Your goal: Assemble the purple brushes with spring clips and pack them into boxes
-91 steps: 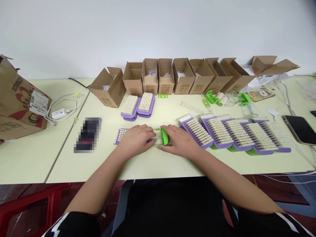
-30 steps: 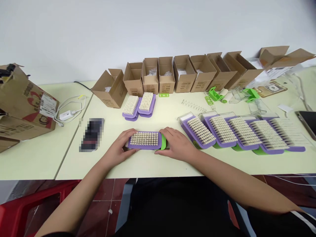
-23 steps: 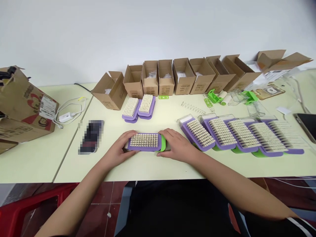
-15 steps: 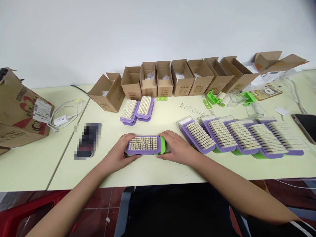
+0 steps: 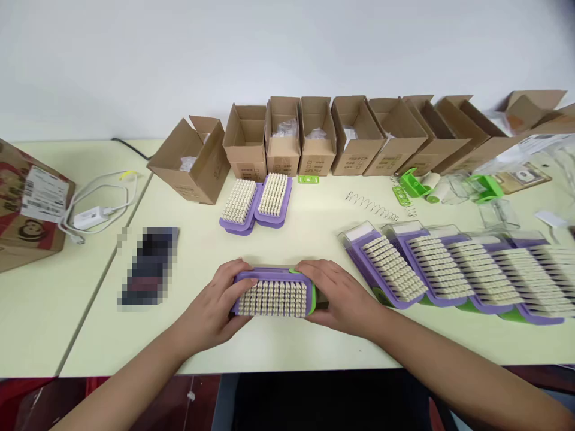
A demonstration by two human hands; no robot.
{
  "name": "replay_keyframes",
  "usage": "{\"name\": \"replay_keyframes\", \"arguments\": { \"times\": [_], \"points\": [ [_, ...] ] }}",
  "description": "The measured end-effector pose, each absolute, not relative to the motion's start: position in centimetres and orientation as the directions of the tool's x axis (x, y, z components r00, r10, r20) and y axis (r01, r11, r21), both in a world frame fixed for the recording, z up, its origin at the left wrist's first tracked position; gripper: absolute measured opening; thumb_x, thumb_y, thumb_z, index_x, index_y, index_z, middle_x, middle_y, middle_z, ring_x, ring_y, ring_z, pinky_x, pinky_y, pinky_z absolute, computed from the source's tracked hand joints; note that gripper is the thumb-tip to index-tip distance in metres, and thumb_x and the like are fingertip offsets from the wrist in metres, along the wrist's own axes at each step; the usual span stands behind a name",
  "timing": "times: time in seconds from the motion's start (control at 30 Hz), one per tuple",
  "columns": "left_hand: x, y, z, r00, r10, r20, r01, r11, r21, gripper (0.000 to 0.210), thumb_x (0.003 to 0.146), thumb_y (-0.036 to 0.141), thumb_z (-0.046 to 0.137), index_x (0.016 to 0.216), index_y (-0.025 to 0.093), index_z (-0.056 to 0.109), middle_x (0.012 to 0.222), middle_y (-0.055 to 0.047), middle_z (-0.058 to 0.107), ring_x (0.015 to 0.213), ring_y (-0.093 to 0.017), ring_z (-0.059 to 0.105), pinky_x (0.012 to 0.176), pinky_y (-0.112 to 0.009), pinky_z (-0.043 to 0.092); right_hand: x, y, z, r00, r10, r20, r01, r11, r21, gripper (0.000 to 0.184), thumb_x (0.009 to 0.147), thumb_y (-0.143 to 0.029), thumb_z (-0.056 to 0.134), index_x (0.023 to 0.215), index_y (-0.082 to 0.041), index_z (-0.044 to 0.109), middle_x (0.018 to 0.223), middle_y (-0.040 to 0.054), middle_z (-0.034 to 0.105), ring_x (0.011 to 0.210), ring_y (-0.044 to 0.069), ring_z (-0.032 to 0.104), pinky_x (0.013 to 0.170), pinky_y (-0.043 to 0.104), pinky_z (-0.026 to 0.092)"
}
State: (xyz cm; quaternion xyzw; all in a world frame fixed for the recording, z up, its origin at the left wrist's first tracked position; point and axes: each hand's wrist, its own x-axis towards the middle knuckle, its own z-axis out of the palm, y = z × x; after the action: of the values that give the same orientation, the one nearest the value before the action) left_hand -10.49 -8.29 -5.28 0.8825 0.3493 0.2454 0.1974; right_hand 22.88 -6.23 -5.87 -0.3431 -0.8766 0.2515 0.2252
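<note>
A purple scrub brush (image 5: 273, 299) with cream bristles is held level between my hands, just above or on the table. Its bristled face tilts toward me, and a green part shows at its right end. My left hand (image 5: 216, 306) is closed round the left end, one finger lying along the bristle edge. Around the green end my right hand (image 5: 342, 297) is closed, its fingertips on the top edge. The brush's underside is hidden. Two more purple brushes (image 5: 272, 203) lie bristles up behind it. To the right, several brushes (image 5: 395, 269) with clear covers lean in a row.
Open cardboard boxes (image 5: 251, 140) line the wall, some with plastic bags inside. Metal springs (image 5: 372, 206), green plastic parts (image 5: 413, 182) and clear plastic pieces (image 5: 498, 214) lie at the back right. A blurred-out dark object (image 5: 150, 263) and a white cable (image 5: 103, 215) are at left.
The brush in my hands has tipped, so its bristles face me more and its far side shows. My left finger has come over its upper face. The view has moved closer.
</note>
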Motion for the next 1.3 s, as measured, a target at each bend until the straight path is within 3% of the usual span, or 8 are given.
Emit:
{"name": "replay_keyframes", "arguments": {
  "times": [0.17,0.43,0.6,0.77,0.87,1.03,1.17,1.3],
  "points": [
    [-10.4,-8.0,-5.7,0.649,0.686,0.328,0.513,-0.713,0.478,0.076,0.092,0.004,0.071,0.157,0.022,0.037,0.153,-0.024,0.047,0.146,-0.039,0.046,0.119,-0.07,0.048,22.7,-6.1,-6.0,-0.661,0.701,0.268,0.479,0.669,-0.568,0.076,0.091,-0.025,0.078,0.157,-0.018,0.042,0.145,0.0192,0.067,0.132,0.036,0.065,0.11,0.056,0.055],
    [-10.0,-7.8,-6.2,0.657,0.685,0.315,0.523,-0.714,0.465,0.083,0.09,0.004,0.073,0.16,0.023,0.034,0.155,-0.025,0.044,0.149,-0.041,0.044,0.122,-0.074,0.044,22.3,-5.9,-6.3,-0.667,0.693,0.273,0.466,0.675,-0.573,0.082,0.091,-0.022,0.077,0.162,-0.021,0.037,0.149,0.0192,0.066,0.133,0.038,0.066,0.11,0.058,0.055],
    [-9.3,-8.3,-5.5,0.635,0.682,0.363,0.528,-0.726,0.44,0.081,0.091,0.008,0.075,0.16,0.024,0.036,0.152,-0.024,0.048,0.145,-0.04,0.048,0.118,-0.072,0.048,22.6,-6.2,-6.0,-0.656,0.712,0.249,0.466,0.642,-0.608,0.087,0.081,-0.018,0.081,0.158,-0.022,0.04,0.152,0.0184,0.064,0.138,0.039,0.063,0.115,0.06,0.054],
    [-8.2,-9.1,-4.3,0.574,0.691,0.439,0.532,-0.723,0.442,0.079,0.094,0.012,0.075,0.161,0.026,0.036,0.147,-0.023,0.054,0.14,-0.037,0.054,0.11,-0.063,0.057,23.2,-6.5,-4.7,-0.634,0.743,0.213,0.439,0.573,-0.692,0.087,0.081,-0.021,0.085,0.157,-0.026,0.044,0.153,0.0133,0.064,0.139,0.033,0.064,0.114,0.052,0.057],
    [-8.1,-10.1,-4.5,0.564,0.608,0.559,0.538,-0.784,0.309,0.081,0.09,0.011,0.077,0.159,0.026,0.038,0.149,-0.023,0.053,0.14,-0.037,0.056,0.114,-0.068,0.054,23.9,-7.1,-3.8,-0.651,0.694,0.308,0.418,0.666,-0.618,0.086,0.083,-0.02,0.083,0.159,-0.025,0.042,0.157,0.0138,0.062,0.143,0.033,0.062,0.116,0.053,0.056],
    [-8.6,-12.0,-5.7,0.568,0.444,0.693,0.568,-0.821,0.06,0.074,0.081,0.011,0.083,0.145,0.029,0.051,0.158,-0.019,0.049,0.144,-0.038,0.055,0.115,-0.07,0.054,24.4,-8.3,-3.7,-0.655,0.545,0.523,0.422,0.838,-0.346,0.077,0.092,-0.018,0.071,0.162,-0.023,0.04,0.157,0.017,0.063,0.137,0.036,0.067,0.106,0.056,0.058],
    [-8.6,-12.4,-6.0,0.571,0.419,0.706,0.589,-0.808,0.003,0.074,0.08,0.008,0.081,0.144,0.027,0.05,0.158,-0.021,0.05,0.144,-0.038,0.056,0.113,-0.071,0.055,24.1,-8.7,-3.7,-0.633,0.513,0.579,0.454,0.853,-0.26,0.079,0.094,-0.019,0.069,0.167,-0.022,0.037,0.157,0.0186,0.063,0.132,0.037,0.07,0.1,0.056,0.059],
    [-8.4,-12.0,-6.1,0.55,0.456,0.7,0.612,-0.79,0.034,0.083,0.081,0.007,0.081,0.152,0.025,0.043,0.155,-0.024,0.052,0.143,-0.039,0.057,0.112,-0.071,0.057,24.0,-8.8,-3.7,-0.598,0.561,0.572,0.476,0.823,-0.309,0.083,0.093,-0.019,0.069,0.168,-0.02,0.034,0.157,0.0199,0.063,0.132,0.036,0.07,0.103,0.056,0.058]
  ]
}}
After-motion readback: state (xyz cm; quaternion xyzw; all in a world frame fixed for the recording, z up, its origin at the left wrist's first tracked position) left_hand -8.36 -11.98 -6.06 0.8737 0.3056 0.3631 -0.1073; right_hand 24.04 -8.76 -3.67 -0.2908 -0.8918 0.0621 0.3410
